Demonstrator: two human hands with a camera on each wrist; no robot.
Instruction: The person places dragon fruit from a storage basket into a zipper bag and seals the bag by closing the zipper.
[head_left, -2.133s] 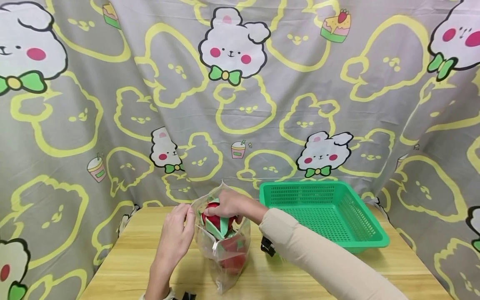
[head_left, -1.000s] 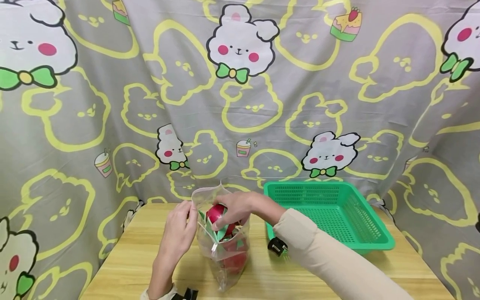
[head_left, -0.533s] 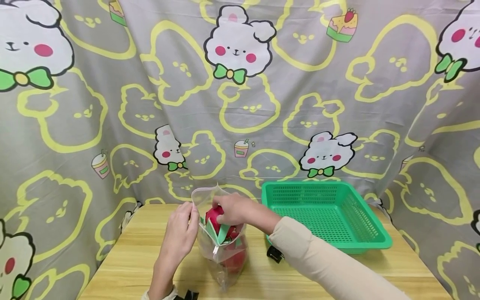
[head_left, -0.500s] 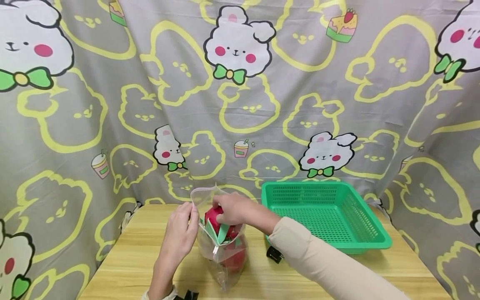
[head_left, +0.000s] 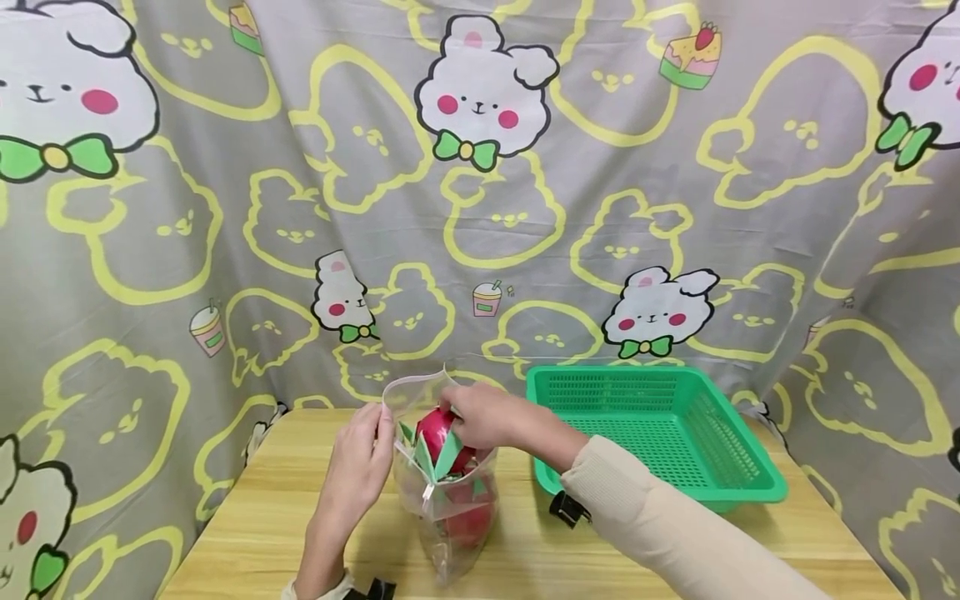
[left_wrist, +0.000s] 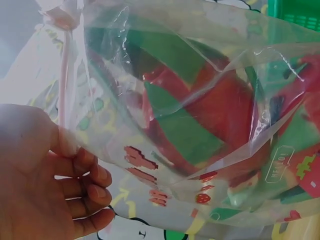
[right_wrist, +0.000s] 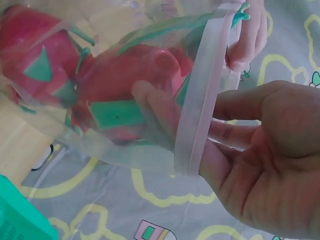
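Note:
Two red dragon fruits with green scales are inside a clear zip bag (head_left: 442,533) standing upright on the table; the upper dragon fruit (head_left: 432,437) shows in the open mouth, the lower dragon fruit (head_left: 468,521) through the plastic. My left hand (head_left: 358,458) pinches the left rim; in the left wrist view its thumb and fingers meet at the bag's edge. My right hand (head_left: 487,417) reaches over the right rim, fingertips at the upper fruit's side. In the right wrist view, the right hand's thumb (right_wrist: 157,107) lies nearly straight behind the plastic, against the fruit; other fingertips are partly hidden.
A green perforated basket (head_left: 660,433) stands to the right of the bag, towards the back of the wooden table (head_left: 255,517). Behind the table hangs a grey curtain (head_left: 525,250) with cartoon rabbits. Black wrist mounts sit at both cuffs.
My right hand, earlier spread over the upper dragon fruit, has drawn back to the right, exposing more of the fruit. The left hand keeps its pinch on the rim. The basket stays in place.

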